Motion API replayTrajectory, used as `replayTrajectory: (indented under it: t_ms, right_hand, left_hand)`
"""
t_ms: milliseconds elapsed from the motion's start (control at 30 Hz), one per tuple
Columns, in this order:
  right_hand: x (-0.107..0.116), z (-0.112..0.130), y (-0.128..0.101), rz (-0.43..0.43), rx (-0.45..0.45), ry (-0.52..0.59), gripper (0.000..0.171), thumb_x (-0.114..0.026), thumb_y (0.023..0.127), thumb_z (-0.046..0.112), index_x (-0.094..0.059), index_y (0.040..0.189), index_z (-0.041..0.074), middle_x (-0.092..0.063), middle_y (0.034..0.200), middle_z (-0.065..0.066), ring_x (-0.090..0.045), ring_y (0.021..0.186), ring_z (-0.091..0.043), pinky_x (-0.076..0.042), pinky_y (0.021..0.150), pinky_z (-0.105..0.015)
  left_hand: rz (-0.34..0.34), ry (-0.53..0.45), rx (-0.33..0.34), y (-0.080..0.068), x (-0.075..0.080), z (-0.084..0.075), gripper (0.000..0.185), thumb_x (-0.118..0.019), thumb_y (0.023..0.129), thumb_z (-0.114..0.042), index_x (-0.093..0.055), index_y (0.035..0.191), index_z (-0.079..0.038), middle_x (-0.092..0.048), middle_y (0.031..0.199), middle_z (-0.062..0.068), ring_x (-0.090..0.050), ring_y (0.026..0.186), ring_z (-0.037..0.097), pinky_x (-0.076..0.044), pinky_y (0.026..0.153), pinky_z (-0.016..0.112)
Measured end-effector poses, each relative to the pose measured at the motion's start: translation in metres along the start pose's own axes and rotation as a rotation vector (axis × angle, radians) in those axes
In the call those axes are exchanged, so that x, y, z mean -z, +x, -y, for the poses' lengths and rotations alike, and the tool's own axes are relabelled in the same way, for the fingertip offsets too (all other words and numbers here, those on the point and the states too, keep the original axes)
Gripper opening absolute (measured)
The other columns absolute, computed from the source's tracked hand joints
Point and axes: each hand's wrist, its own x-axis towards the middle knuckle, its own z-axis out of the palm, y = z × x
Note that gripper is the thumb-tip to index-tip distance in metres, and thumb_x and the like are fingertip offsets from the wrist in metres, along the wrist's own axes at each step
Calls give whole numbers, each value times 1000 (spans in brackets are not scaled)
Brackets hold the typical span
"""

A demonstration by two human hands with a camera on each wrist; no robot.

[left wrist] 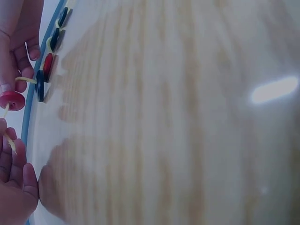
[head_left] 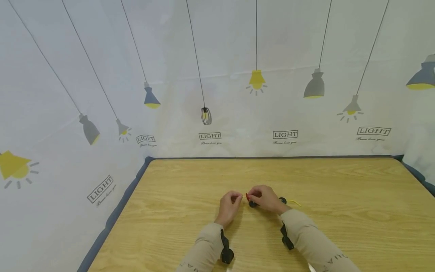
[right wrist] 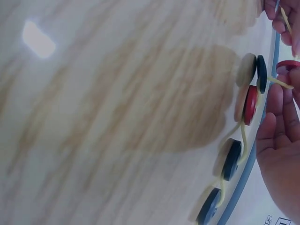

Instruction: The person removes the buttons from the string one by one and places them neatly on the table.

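Near the middle of the table, my right hand [head_left: 266, 198] pinches a red button-like disc [left wrist: 12, 101] at its rim. A pale yellow cord [left wrist: 10, 143] passes through the disc, and its short end sticks out on the other side. My left hand [head_left: 229, 207] faces it, thumb and fingertips pinching the cord near that end. More discs hang along the same cord: a dark one [right wrist: 262, 75], a red one [right wrist: 251, 105] and two further dark ones, one of them the disc [right wrist: 232, 160]. In the head view, my right hand hides part of this string.
Beyond my right wrist, the yellow cord's tail [head_left: 293, 203] lies on the wooden table [head_left: 176, 189]. White sheeting [head_left: 238, 113] printed with lamps surrounds the table's back and sides. Each wrist wears a black camera, such as the left one [head_left: 227, 255].
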Motion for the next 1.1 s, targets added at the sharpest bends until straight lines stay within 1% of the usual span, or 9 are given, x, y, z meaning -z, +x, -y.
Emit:
replayTrajectory:
  t_ms: [133, 333, 433, 500, 700, 900, 1100]
  right_hand:
    - [1, 2, 0, -1, 0, 24, 8, -59, 84, 6, -65, 85, 1, -64, 81, -4, -58, 74, -15, -47, 64, -25]
    - [3, 5, -1, -3, 5, 45, 8, -58, 84, 6, -65, 85, 2, -63, 80, -4, -57, 71, -13, -46, 61, -24]
    - [3, 6, -1, -1, -2, 61, 8, -58, 85, 6, -64, 86, 2, -63, 80, -4, -56, 69, -12, -45, 59, -23]
    - [4, 7, -1, -1, -8, 70, 8, -57, 85, 6, -64, 86, 2, -62, 80, -4, -56, 68, -12, -45, 57, -23]
    - [4, 8, -1, -5, -10, 91, 9, -57, 86, 8, -64, 87, 1, -62, 80, -6, -54, 66, -13, -44, 53, -24]
    - [4, 7, -1, -4, 11, 86, 10, -56, 87, 8, -64, 88, 1, -62, 80, -6, -54, 65, -12, -44, 52, -24]
    - [3, 6, -1, -11, 33, 77, 9, -56, 87, 6, -63, 87, 1, -62, 76, -4, -51, 61, -10, -44, 49, -24]
  left_hand:
    - [6, -13, 4, 2, 1, 1, 9, -56, 86, -6, -62, 85, 0, -61, 81, 6, -55, 72, 14, -44, 64, 21]
    - [37, -13, -1, 1, 2, 2, 10, -56, 87, -8, -62, 85, 0, -61, 82, 6, -55, 73, 16, -44, 64, 21]
    - [39, -13, -9, 1, 1, 2, 11, -56, 87, -9, -63, 86, 0, -61, 82, 6, -55, 73, 15, -44, 65, 22]
    - [38, -22, 3, 1, 1, 1, 11, -56, 87, -9, -63, 86, 0, -61, 83, 6, -55, 73, 14, -44, 65, 22]
    - [34, -61, 48, 0, -1, -4, 15, -56, 87, -11, -62, 94, 1, -62, 88, 7, -56, 77, 14, -45, 67, 23]
    - [29, -86, 40, 0, -3, -5, 22, -54, 89, -15, -60, 101, 2, -61, 94, 9, -58, 82, 18, -47, 70, 25]
    - [83, -123, 47, -1, -5, 0, 29, -56, 88, -19, -57, 108, 3, -60, 98, 10, -57, 86, 21, -47, 74, 28]
